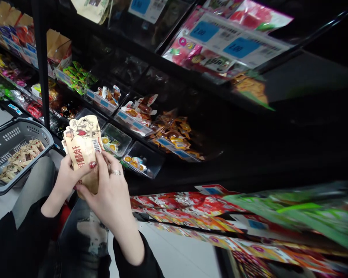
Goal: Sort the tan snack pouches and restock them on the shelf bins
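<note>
Several cream-coloured snack packets (85, 148), stacked together, are held upright in front of my knees; the front one has red lettering, a barcode and a drawn picture. My left hand (68, 177) grips the stack from its left side, with the thumb across the front. Around the right edge and lower part, my right hand (108, 185) is closed on the same packets; a ring shows on one finger. To the left stands a grey shopping basket (43, 135) with similar packets (21, 160) lying in it.
Black shelves carry clear bins of wrapped snacks (174, 129), among them green packets (77, 75). Overhead hangs a shelf edge with blue price labels (204, 31). Red and green bags (278, 206) line the right side. A black post (42, 69) rises behind the basket.
</note>
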The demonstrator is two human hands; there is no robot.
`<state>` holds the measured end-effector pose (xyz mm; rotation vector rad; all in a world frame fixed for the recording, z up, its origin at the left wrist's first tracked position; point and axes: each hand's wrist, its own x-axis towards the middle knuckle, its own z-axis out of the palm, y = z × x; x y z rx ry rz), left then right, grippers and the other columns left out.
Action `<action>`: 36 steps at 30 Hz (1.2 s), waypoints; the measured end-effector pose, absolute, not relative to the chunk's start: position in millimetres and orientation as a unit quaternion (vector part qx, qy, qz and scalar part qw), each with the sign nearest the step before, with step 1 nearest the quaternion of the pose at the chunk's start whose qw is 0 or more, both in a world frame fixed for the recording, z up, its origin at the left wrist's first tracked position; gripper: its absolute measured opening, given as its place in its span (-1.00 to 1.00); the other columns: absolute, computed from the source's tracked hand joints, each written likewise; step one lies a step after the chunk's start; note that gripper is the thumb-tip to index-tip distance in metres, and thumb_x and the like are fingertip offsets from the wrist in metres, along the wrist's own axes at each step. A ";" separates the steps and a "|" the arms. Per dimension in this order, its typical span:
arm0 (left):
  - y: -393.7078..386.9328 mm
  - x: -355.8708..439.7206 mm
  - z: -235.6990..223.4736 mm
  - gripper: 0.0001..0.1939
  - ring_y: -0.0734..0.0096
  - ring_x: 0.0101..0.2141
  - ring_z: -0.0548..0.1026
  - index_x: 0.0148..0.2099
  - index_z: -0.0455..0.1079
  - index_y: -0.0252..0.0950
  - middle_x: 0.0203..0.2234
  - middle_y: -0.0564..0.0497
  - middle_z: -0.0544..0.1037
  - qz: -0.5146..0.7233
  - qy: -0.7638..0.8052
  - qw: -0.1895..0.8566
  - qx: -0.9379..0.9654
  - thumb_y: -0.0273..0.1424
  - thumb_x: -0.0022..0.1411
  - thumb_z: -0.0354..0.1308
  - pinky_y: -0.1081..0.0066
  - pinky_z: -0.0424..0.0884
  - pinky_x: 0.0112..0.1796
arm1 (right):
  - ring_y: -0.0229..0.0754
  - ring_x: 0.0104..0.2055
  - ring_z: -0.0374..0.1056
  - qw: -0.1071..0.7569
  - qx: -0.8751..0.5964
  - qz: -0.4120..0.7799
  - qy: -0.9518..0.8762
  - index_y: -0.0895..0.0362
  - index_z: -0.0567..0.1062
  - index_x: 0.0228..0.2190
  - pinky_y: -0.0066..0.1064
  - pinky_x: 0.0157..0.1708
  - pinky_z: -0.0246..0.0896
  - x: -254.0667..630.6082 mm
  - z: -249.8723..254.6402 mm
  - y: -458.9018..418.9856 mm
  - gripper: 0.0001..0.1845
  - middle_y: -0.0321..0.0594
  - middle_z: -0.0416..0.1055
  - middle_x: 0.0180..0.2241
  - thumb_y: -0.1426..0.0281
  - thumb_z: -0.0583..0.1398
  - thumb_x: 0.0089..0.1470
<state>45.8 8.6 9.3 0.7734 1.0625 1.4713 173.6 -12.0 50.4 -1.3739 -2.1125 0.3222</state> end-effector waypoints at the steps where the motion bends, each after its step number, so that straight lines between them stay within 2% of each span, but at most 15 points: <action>1: 7.4 47.1 10.0 -0.57 0.09 -0.17 0.55 -0.18 0.48 -0.34 -0.25 -0.10 0.62 0.627 0.439 0.553 0.328 -0.15 -0.02 0.34 0.29 0.46 -0.17 | 0.27 0.16 0.13 0.295 -0.525 0.144 -0.785 0.10 0.16 0.20 0.21 0.12 0.11 170.5 50.4 -13.5 -0.08 0.13 0.17 0.12 0.21 0.35 -0.16; 3: 5.1 50.0 11.1 -0.45 0.04 -0.01 0.47 -0.10 0.48 -0.34 -0.14 -0.15 0.59 0.644 0.421 0.540 0.342 0.04 0.13 0.13 0.23 0.38 -0.02 | 0.29 0.22 0.08 0.303 -0.539 0.189 -0.763 0.11 0.04 0.25 0.20 0.16 0.08 166.5 49.2 -13.5 0.00 0.15 0.07 0.18 0.28 0.33 -0.16; 5: 2.9 52.2 12.1 -0.34 0.03 0.12 0.34 -0.03 0.48 -0.31 -0.04 -0.16 0.53 0.651 0.421 0.502 0.384 0.13 0.17 -0.04 0.22 0.23 0.12 | 0.29 0.27 0.02 0.305 -0.550 0.232 -0.742 0.12 -0.05 0.28 0.19 0.19 0.05 164.3 47.7 -11.7 0.03 0.16 -0.03 0.24 0.37 0.29 -0.16; 8: -0.1 52.5 14.1 -0.29 0.04 0.21 0.19 0.00 0.50 -0.23 0.04 -0.11 0.48 0.631 0.431 0.435 0.476 0.16 0.19 -0.17 0.23 0.03 0.21 | 0.26 0.34 -0.12 0.311 -0.561 0.285 -0.713 0.18 -0.15 0.30 0.16 0.26 -0.07 162.4 44.4 -9.5 0.09 0.14 -0.12 0.31 0.46 0.22 -0.20; 10: -1.5 51.3 16.1 -0.29 0.06 0.21 0.19 0.01 0.51 -0.19 0.05 -0.08 0.48 0.618 0.432 0.402 0.519 0.14 0.22 -0.24 0.23 0.00 0.21 | 0.19 0.37 -0.17 0.336 -0.554 0.309 -0.695 0.19 -0.18 0.31 0.12 0.30 -0.15 163.4 40.3 -8.4 0.09 0.08 -0.11 0.33 0.47 0.19 -0.20; 13: -1.8 49.0 18.7 -0.48 0.11 0.13 0.29 0.01 0.52 -0.15 0.02 -0.06 0.51 0.596 0.466 0.370 0.540 0.00 0.30 -0.12 0.24 0.07 0.17 | 0.12 0.36 -0.09 0.426 -0.511 0.338 -0.666 0.13 -0.11 0.30 0.05 0.32 -0.19 173.9 32.3 -3.7 0.00 -0.04 -0.02 0.32 0.38 0.18 -0.13; 15: 0.0 46.4 19.2 -0.64 0.13 0.08 0.36 0.00 0.52 -0.15 0.00 -0.05 0.52 0.577 0.508 0.367 0.524 -0.16 0.24 0.09 0.25 0.14 0.14 | 0.13 0.30 0.06 0.510 -0.460 0.410 -0.601 0.05 0.02 0.27 0.08 0.26 -0.06 187.7 27.7 2.2 -0.10 -0.10 0.11 0.28 0.23 0.17 -0.09; 17: 3.2 41.5 18.7 -0.66 0.14 0.03 0.40 -0.02 0.53 -0.17 -0.03 -0.04 0.54 0.572 0.524 0.393 0.493 -0.28 0.13 0.24 0.25 0.21 0.10 | 0.20 0.20 0.21 0.570 -0.398 0.518 -0.498 -0.03 0.16 0.21 0.16 0.12 0.12 204.6 25.0 8.7 -0.17 -0.12 0.23 0.21 0.04 0.13 -0.10; 19: 6.8 34.2 17.6 -0.65 0.13 0.01 0.43 -0.05 0.53 -0.18 -0.04 -0.01 0.55 0.589 0.501 0.440 0.457 -0.32 0.06 0.30 0.27 0.27 0.05 | 0.25 0.11 0.31 0.597 -0.355 0.594 -0.405 -0.11 0.24 0.15 0.19 -0.06 0.23 220.3 24.2 13.8 -0.19 -0.13 0.29 0.17 -0.09 0.06 -0.14; 23: 11.6 19.4 15.9 -0.67 0.14 0.05 0.41 -0.08 0.54 -0.16 0.00 0.03 0.54 0.628 0.453 0.509 0.377 -0.33 0.04 0.31 0.34 0.30 0.02 | 0.23 0.07 0.32 0.622 -0.336 0.632 -0.316 -0.20 0.31 0.08 0.05 -0.24 0.27 233.9 24.8 15.5 -0.27 -0.16 0.29 0.18 -0.12 0.00 -0.13; 26: 11.8 14.6 16.6 -0.66 0.15 0.08 0.39 -0.07 0.54 -0.14 0.02 0.05 0.52 0.640 0.442 0.527 0.343 -0.36 0.04 0.31 0.36 0.28 0.05 | 0.20 0.12 0.28 0.637 -0.320 0.637 -0.294 -0.20 0.33 0.06 0.05 -0.18 0.25 229.0 27.4 14.6 -0.32 -0.20 0.28 0.18 -0.10 0.00 -0.10; 31: 10.8 17.9 19.1 -0.62 0.15 0.09 0.39 -0.02 0.52 -0.15 0.08 0.02 0.48 0.644 0.430 0.551 0.310 -0.35 0.05 0.30 0.37 0.34 0.03 | 0.13 0.16 0.26 0.652 -0.294 0.634 -0.295 -0.10 0.38 0.04 0.12 0.05 0.12 219.8 36.7 22.1 -0.38 -0.19 0.31 0.16 -0.03 0.01 -0.03; 33: 10.8 20.2 20.0 -0.51 0.18 0.14 0.34 0.09 0.43 -0.08 0.18 0.06 0.39 0.649 0.413 0.560 0.307 -0.36 0.07 0.29 0.41 0.34 0.03 | 0.14 0.15 0.26 0.659 -0.281 0.633 -0.293 -0.09 0.38 0.04 0.15 0.08 0.09 219.7 38.9 25.1 -0.38 -0.18 0.31 0.15 -0.02 0.04 -0.04; 36: 10.5 22.3 21.4 -0.27 0.29 0.23 0.21 0.27 0.17 0.09 0.28 0.18 0.21 0.672 0.379 0.569 0.285 -0.41 0.08 0.28 0.47 0.30 0.07 | 0.19 0.17 0.24 0.658 -0.277 0.625 -0.314 -0.15 0.34 0.07 0.24 0.05 0.10 221.9 36.9 25.0 -0.31 -0.19 0.29 0.17 -0.05 0.07 -0.12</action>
